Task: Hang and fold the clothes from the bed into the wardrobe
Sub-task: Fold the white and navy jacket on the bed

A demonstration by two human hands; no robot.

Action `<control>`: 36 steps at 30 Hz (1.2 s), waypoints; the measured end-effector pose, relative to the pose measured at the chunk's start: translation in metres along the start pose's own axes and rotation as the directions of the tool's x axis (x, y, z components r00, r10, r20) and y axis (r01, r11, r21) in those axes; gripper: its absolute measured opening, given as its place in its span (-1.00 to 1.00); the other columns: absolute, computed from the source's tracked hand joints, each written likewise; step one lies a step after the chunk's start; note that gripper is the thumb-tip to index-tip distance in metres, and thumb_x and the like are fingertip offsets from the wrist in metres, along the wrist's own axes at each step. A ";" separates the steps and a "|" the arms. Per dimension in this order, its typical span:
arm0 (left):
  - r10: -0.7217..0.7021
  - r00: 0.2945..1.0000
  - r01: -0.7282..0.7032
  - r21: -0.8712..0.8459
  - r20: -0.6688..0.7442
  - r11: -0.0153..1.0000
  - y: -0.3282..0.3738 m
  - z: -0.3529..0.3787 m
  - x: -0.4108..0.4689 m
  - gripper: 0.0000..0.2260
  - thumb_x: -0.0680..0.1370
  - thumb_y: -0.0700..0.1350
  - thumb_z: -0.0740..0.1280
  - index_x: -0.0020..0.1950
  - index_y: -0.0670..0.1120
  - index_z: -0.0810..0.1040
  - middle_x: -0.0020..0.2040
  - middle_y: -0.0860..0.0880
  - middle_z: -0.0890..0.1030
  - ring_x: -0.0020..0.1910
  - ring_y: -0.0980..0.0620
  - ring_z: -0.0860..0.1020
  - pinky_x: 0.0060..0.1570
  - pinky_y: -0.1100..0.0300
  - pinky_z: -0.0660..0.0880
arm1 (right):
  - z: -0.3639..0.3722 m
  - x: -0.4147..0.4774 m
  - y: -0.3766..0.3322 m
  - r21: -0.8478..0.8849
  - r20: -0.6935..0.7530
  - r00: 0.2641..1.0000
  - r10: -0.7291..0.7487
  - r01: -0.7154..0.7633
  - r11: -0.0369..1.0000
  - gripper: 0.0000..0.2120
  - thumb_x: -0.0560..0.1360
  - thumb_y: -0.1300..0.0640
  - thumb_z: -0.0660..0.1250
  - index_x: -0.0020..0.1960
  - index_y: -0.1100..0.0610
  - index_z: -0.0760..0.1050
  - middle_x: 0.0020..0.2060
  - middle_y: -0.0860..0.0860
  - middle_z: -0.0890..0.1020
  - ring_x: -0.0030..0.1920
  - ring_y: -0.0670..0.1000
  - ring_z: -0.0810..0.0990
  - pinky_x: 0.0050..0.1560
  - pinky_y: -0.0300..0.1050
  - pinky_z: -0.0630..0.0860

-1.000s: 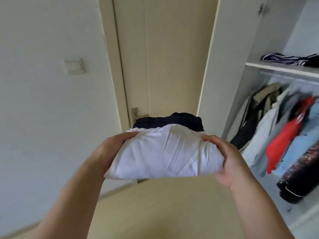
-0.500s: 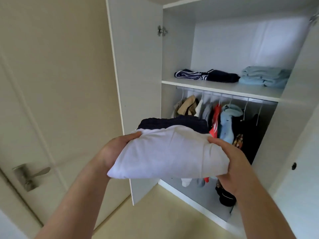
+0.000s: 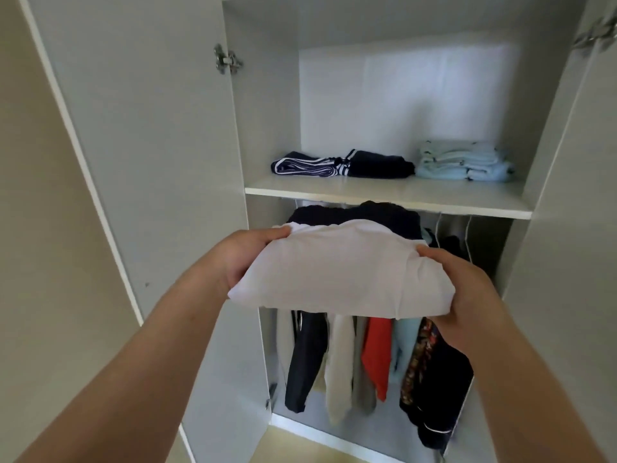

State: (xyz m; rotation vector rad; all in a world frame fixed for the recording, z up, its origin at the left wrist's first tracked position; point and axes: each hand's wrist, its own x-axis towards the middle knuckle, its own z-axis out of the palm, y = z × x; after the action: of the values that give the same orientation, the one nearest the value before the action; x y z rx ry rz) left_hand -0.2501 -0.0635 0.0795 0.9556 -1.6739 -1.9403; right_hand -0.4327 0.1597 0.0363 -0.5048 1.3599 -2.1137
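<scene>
A folded white cotton garment, stacked with a folded dark navy garment, is held just below the front edge of the white wardrobe shelf, with its long axis parallel to that edge. Its short ends are gripped by the left hand and the right hand (neither is nearer). The shelf lies up and ahead. A striped navy folded bundle and a pale blue folded stack are seen toward its back edge.

Beige wall left of an open white wardrobe, pale yellowish floor beneath its base.
</scene>
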 end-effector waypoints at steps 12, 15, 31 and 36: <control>0.246 0.952 -0.140 0.452 -0.183 0.881 0.118 -0.041 0.236 -0.70 0.54 0.04 0.47 0.11 -0.16 0.66 -0.05 -0.10 0.74 -0.02 -0.11 0.70 0.08 0.01 0.60 | 0.088 0.240 -0.011 -0.098 0.000 0.995 -0.100 0.099 0.990 -0.78 0.51 0.06 0.44 0.12 0.10 0.67 -0.04 0.05 0.76 -0.05 0.07 0.75 -0.18 -0.03 0.63; 0.280 0.926 -0.064 0.625 -0.253 0.778 0.154 -0.040 0.297 -0.66 0.60 0.10 0.39 0.04 -0.21 0.59 -0.05 -0.11 0.67 0.01 -0.16 0.66 0.04 0.06 0.55 | 0.108 0.302 -0.016 -0.131 0.033 0.995 -0.095 0.098 0.986 -0.84 0.54 0.08 0.41 0.08 0.10 0.66 -0.08 0.03 0.76 -0.06 0.06 0.75 -0.16 -0.01 0.65; 0.448 0.820 0.125 0.875 -0.356 0.468 0.143 -0.087 0.498 -0.73 0.62 0.01 0.32 -0.16 -0.16 0.54 0.13 -0.27 0.63 0.05 -0.24 0.57 -0.02 0.05 0.45 | 0.195 0.463 0.045 -0.806 0.161 0.891 -0.424 0.367 0.464 -0.41 0.65 -0.11 0.21 0.60 -0.04 0.06 0.44 0.15 0.36 0.24 0.13 0.52 0.06 -0.11 0.34; 0.617 0.718 0.008 0.890 -0.322 0.455 0.147 -0.084 0.501 -0.73 0.58 -0.14 0.33 0.24 -0.22 0.47 0.24 -0.26 0.55 0.18 -0.28 0.55 0.11 -0.01 0.48 | 0.202 0.453 0.046 -0.816 0.482 0.813 -0.326 0.552 0.171 -0.53 0.56 -0.33 0.21 0.34 -0.10 0.52 0.26 -0.04 0.53 0.17 -0.07 0.50 0.02 -0.20 0.33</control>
State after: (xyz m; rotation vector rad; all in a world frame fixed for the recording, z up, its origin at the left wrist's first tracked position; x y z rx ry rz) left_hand -0.5512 -0.4976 0.1015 1.2522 -2.1321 -0.2868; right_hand -0.6488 -0.2863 0.0812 -1.7517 2.4945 -1.2211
